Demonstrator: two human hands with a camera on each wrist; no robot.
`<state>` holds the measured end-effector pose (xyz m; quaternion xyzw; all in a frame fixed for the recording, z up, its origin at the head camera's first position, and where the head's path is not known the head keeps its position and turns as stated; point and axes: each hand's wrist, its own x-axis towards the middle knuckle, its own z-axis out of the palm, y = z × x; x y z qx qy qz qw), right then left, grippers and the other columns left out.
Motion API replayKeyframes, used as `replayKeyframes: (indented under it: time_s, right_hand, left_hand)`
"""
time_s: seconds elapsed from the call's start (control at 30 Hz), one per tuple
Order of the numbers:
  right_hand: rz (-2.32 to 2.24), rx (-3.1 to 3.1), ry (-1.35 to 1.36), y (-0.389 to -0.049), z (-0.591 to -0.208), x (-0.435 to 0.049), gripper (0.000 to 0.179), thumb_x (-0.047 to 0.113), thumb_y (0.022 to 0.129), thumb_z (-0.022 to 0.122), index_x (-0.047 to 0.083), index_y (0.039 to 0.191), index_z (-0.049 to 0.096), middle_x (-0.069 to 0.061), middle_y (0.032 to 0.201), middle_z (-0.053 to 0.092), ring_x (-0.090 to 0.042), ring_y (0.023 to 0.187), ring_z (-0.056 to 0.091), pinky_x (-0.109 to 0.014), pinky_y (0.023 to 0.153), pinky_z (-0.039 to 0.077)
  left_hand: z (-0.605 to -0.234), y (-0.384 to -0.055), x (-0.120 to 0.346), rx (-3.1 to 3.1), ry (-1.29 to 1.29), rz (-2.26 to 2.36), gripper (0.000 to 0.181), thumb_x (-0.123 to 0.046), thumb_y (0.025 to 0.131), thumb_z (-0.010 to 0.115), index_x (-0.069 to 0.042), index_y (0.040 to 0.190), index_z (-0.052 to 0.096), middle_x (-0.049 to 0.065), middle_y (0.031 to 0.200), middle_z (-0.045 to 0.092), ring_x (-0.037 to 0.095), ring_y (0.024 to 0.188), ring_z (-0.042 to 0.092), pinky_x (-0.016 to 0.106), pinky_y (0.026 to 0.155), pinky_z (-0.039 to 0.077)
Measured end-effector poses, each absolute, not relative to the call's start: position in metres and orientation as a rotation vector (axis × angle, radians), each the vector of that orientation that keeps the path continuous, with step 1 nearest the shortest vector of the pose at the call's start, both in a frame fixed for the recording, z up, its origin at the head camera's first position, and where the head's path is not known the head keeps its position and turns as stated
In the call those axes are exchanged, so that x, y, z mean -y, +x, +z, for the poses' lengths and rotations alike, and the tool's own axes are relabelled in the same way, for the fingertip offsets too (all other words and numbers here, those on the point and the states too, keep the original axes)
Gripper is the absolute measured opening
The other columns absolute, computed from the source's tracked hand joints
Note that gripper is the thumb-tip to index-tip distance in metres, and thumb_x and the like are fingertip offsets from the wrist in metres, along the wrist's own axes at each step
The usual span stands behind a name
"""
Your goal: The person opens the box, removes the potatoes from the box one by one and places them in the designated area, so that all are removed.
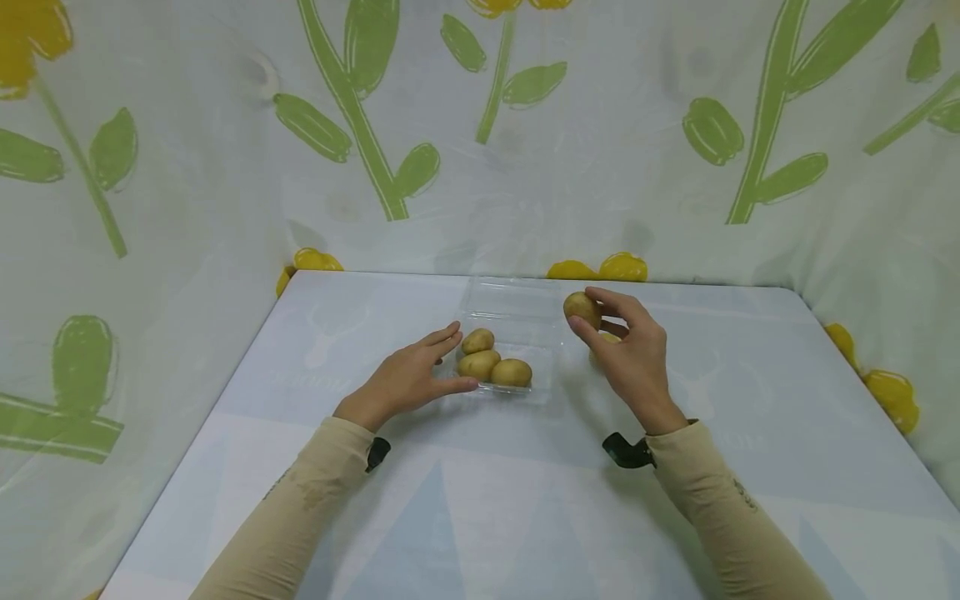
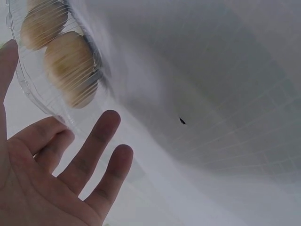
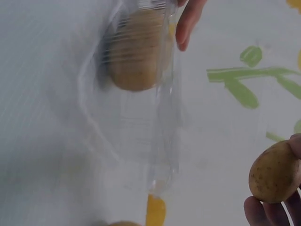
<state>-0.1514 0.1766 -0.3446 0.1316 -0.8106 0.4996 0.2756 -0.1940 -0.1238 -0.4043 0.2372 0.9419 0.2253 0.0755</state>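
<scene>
the right hand (image 1: 632,350) is pinching a potato (image 1: 581,309) up and to the right of the tub (image 1: 501,388); the left hand (image 1: 405,375) is spreading its fingers at the tub's left edge. the potato is probably feeling firm, fairly light and rounded, so fingertips are best gripping its middle; the thin tub is likely flexing easily.

Potatoes (image 1: 479,365), 3: yellow-brown, plain. Potato (image 3: 273,174), 1, in right hand (image 1: 633,354): tan-brown, flecked with darker specks. Container (image 3: 165,125): clear, colourless, patterned with fine parallel ribs. Table cover (image 1: 495,517): pale grey-white, pale blue triangles. Backdrop (image 1: 607,150): off-white, bold green stems and leaves, yellow blooms. Sleeves (image 1: 288,508), 2: beige, small dark markings. Wrist devices (image 1: 628,451), 2: black.
</scene>
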Motion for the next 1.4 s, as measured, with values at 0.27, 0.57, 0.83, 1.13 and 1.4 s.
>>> replayKeyframes:
  time_s: [0.27,0.57,0.83,1.13,1.4]
  right_hand:
    - [1.272,2.19,0.304,-0.153,-0.348,-0.199,0.042,-0.005,0.084,0.079,-0.007,0.124,0.066,-0.02,0.119,0.066,-0.023,0.1,0.065,-0.019,0.084,0.055]
    - [1.29,2.218,0.187,-0.171,-0.374,-0.246,0.047,0.01,0.085,0.083,0.01,0.13,0.069,-0.006,0.12,0.067,-0.006,0.103,0.062,-0.014,0.084,0.053]
    - [1.297,2.256,0.12,-0.171,-0.378,-0.262,0.047,0.013,0.085,0.084,0.009,0.13,0.069,-0.006,0.122,0.067,-0.003,0.102,0.062,-0.012,0.081,0.053]
    - [1.237,2.369,0.064,-0.171,-0.384,-0.276,0.046,0.021,0.088,0.082,0.007,0.129,0.069,-0.007,0.124,0.068,-0.005,0.101,0.061,-0.008,0.08,0.05]
    - [1.235,2.478,0.033,-0.173,-0.391,-0.283,0.046,0.027,0.09,0.08,0.006,0.13,0.068,-0.011,0.128,0.067,-0.008,0.101,0.062,-0.007,0.077,0.05]
  left_hand:
    - [-0.405,-0.194,0.124,-2.821,0.723,0.69,0.097,-0.072,0.088,0.061,-0.012,0.159,0.034,-0.005,0.167,0.021,0.025,0.149,0.031,0.05,0.115,0.036]
    - [-0.405,-0.194,0.125,-2.824,0.712,0.68,0.097,-0.074,0.088,0.06,-0.012,0.159,0.034,-0.005,0.167,0.021,0.024,0.149,0.031,0.05,0.114,0.036]
    - [-0.405,-0.195,0.125,-2.82,0.708,0.686,0.095,-0.07,0.089,0.062,-0.012,0.159,0.034,-0.005,0.167,0.021,0.025,0.149,0.03,0.05,0.115,0.036]
    - [-0.404,-0.194,0.124,-2.809,0.686,0.686,0.095,-0.071,0.088,0.062,-0.014,0.159,0.035,-0.007,0.167,0.02,0.025,0.15,0.03,0.051,0.115,0.035]
    - [-0.404,-0.194,0.124,-2.809,0.693,0.698,0.094,-0.068,0.089,0.064,-0.013,0.159,0.035,-0.006,0.167,0.021,0.025,0.15,0.03,0.052,0.115,0.035]
